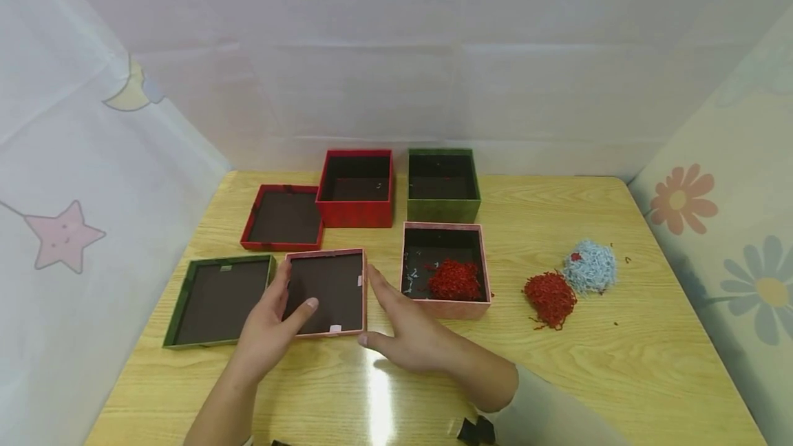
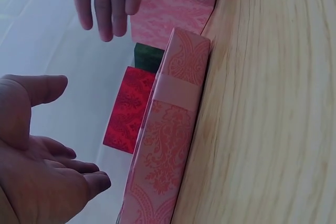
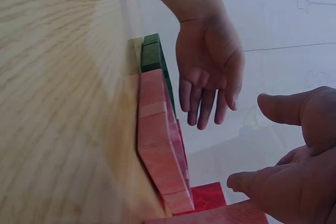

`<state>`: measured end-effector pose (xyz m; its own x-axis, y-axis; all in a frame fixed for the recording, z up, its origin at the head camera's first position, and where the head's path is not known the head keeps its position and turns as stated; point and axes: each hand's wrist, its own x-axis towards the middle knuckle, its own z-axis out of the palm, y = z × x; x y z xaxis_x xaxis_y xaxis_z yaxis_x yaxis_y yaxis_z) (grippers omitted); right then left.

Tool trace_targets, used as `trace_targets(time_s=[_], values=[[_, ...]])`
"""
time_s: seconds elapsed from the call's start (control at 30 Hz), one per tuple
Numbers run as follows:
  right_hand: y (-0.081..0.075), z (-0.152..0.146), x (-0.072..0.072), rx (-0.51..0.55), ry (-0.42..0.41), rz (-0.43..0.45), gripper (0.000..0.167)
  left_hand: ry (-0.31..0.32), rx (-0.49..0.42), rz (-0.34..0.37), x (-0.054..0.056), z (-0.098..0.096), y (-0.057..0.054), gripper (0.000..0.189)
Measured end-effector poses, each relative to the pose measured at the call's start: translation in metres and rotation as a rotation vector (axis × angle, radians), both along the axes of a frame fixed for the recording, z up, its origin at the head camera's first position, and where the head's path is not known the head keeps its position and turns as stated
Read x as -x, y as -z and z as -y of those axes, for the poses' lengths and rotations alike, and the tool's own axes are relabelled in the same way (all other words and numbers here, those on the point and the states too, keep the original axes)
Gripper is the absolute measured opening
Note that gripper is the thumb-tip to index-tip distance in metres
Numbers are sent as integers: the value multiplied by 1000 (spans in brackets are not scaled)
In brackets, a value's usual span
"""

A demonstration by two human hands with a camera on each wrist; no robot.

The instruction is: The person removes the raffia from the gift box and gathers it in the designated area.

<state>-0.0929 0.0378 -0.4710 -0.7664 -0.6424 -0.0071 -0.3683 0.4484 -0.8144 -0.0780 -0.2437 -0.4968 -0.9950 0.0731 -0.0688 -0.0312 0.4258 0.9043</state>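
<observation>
A shallow pink box lid, its dark inside facing up, lies on the table between both hands. My left hand hovers over its left edge with fingers extended and thumb apart. Beyond the right edge is my right hand, fingers straight and holding nothing. In the left wrist view the lid's patterned side stands apart from the left fingers. The right wrist view shows both palms away from the pink lid. To the right, a pink box holds red shredded paper.
A green lid lies at left, a red lid behind it. At the back stand a red box and a green box. Red shreds and pale blue shreds are piled on the right side of the table.
</observation>
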Motion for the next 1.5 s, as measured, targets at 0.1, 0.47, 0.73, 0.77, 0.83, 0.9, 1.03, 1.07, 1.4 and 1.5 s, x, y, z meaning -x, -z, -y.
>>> trace_targets(time_s=[0.1,0.47,0.73,0.77,0.83,0.9,1.03,1.07,1.4,1.5], values=[[-8,-6,0,45,-1,8,100,5,-33,-24,2,-4,0,91],[-30,-34,13,260,8,147,84,45,-158,-126,11,-24,-2,80],[-34,-56,29,130,41,12,74,87,-232,-203,18,-46,-3,75],[-35,-59,31,103,47,-17,72,95,-232,-205,19,-50,-3,74],[-36,-65,34,50,64,-70,68,111,-230,-212,21,-56,-3,73],[-36,-72,38,-3,78,-109,64,129,-227,-220,24,-62,-3,70],[-36,-82,47,-133,103,-198,60,151,-201,-240,27,-74,-2,65],[-36,-84,50,-166,106,-218,60,154,-188,-243,28,-76,-2,64],[-28,-87,72,-376,77,-237,70,237,-114,-265,34,-106,-2,65],[-27,-83,75,-435,50,-196,72,257,-123,-245,36,-114,-1,64]])
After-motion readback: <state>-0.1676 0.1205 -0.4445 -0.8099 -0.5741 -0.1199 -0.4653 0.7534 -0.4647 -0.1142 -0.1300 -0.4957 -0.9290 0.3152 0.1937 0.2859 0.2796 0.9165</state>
